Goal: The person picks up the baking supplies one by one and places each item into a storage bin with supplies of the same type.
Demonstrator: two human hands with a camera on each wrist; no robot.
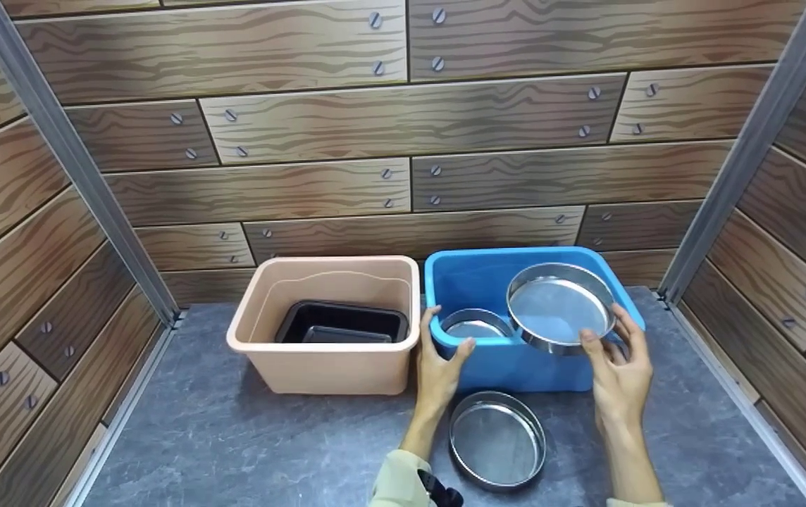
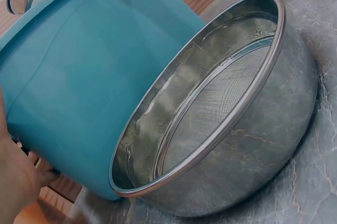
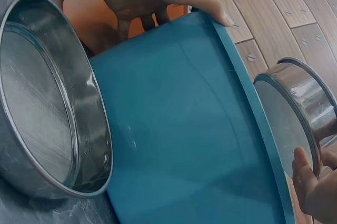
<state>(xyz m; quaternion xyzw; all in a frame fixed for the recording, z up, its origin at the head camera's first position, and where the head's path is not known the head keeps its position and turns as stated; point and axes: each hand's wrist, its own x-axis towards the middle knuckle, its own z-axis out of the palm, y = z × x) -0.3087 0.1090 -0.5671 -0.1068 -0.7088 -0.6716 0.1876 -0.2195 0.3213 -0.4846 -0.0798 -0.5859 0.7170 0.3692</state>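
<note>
A round metal sieve (image 1: pixel 561 311) with a fine mesh is tilted above the front right of a blue bin (image 1: pixel 526 370). My right hand (image 1: pixel 620 377) pinches its rim, thumb at the near side and fingers along the right edge. The left hand (image 1: pixel 439 370) grips the bin's front left corner, with the thumb over the front rim and fingers down the side. Inside the bin lies a smaller-looking sieve (image 1: pixel 475 324), partly hidden by the front wall. Another sieve (image 1: pixel 498 442) rests on the table before the bin, its mesh plain in the left wrist view.
Left of the blue bin, and close to it, stands a peach-coloured bin (image 1: pixel 336 370) with a black rectangular pan (image 1: pixel 346 315) inside. Wood-patterned walls (image 1: pixel 501 176) with metal corner posts (image 1: pixel 79 162) enclose the grey marbled table (image 1: pixel 248 451).
</note>
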